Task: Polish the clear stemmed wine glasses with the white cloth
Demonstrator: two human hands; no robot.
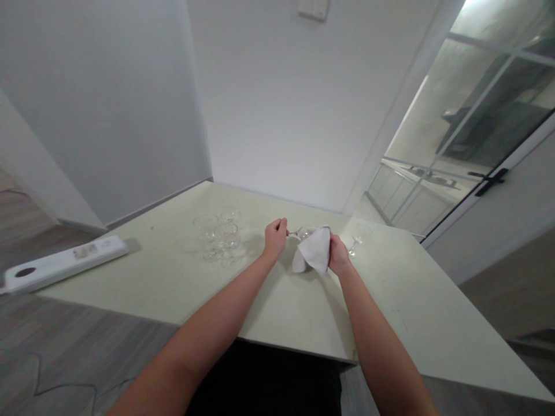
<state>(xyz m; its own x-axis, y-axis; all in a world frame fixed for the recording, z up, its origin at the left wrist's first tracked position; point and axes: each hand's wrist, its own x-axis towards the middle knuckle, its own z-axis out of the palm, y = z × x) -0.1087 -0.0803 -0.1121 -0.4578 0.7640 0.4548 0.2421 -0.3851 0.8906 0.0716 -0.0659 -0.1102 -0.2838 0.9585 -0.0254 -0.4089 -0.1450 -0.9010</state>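
Note:
My left hand (274, 237) is closed around the stem of a clear stemmed glass (303, 233) held sideways over the pale table (173, 283). My right hand (337, 255) is closed on a white cloth (314, 251) that covers the bowl of that glass. Left of my hands stands a small group of clear glasses (219, 236). Another stemmed glass (359, 236) stands just right of my right hand.
A long white flat box (60, 264) lies over the table's left edge. White walls meet in a corner behind the table. A glass-panelled door with a black handle (489, 180) is at the right. Grey wood-look floor surrounds the table.

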